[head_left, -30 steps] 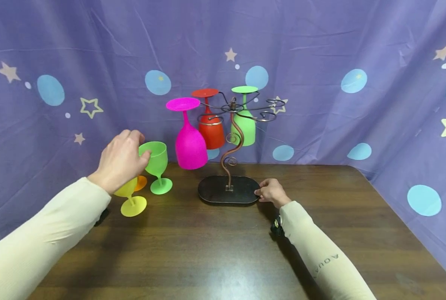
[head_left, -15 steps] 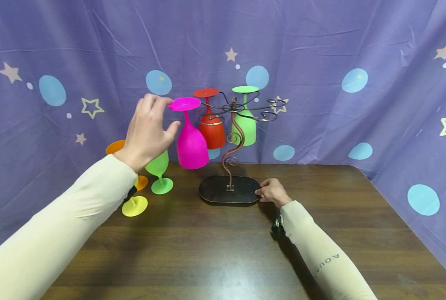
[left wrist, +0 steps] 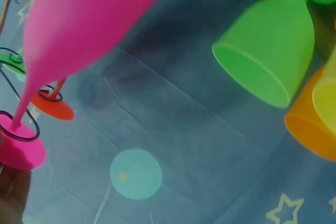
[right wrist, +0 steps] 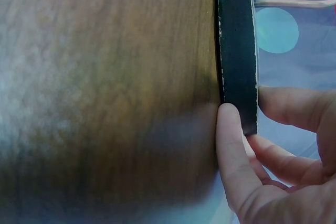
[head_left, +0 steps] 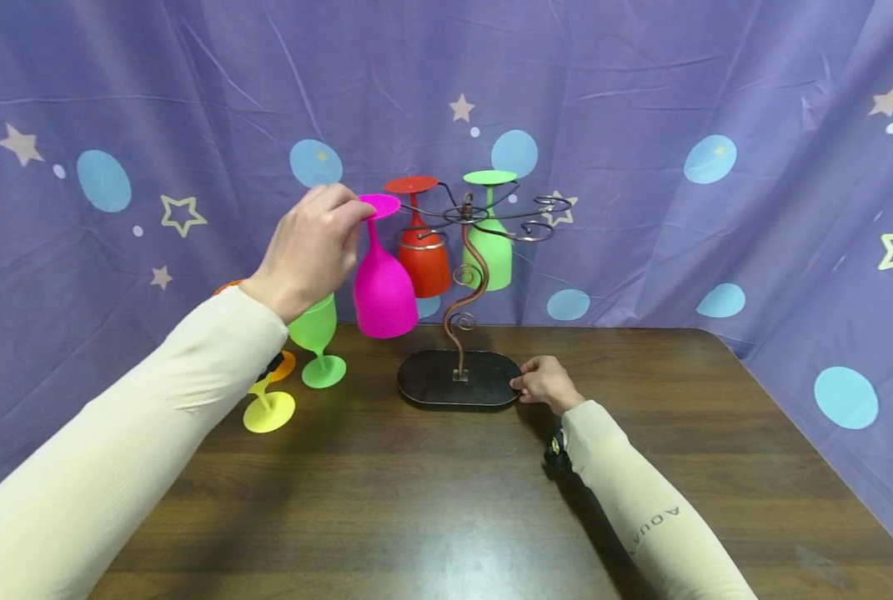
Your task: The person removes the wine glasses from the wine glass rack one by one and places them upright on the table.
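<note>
Fingers (head_left: 356, 214) of the left hand (head_left: 311, 243) pinch the pink cup (head_left: 384, 296) by its foot (head_left: 386, 206), right hand (head_left: 549, 386) clamped on the base (head_left: 427, 385); best guided level, base held firm!

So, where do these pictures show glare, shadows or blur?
Head view: pale glare on the near wooden tabletop, dark shadow along the right sleeve. Left wrist view: curtain looks dark beside the magenta goblet. Right wrist view: blurred tabletop, pale sheen; black rack base sharper.
</note>
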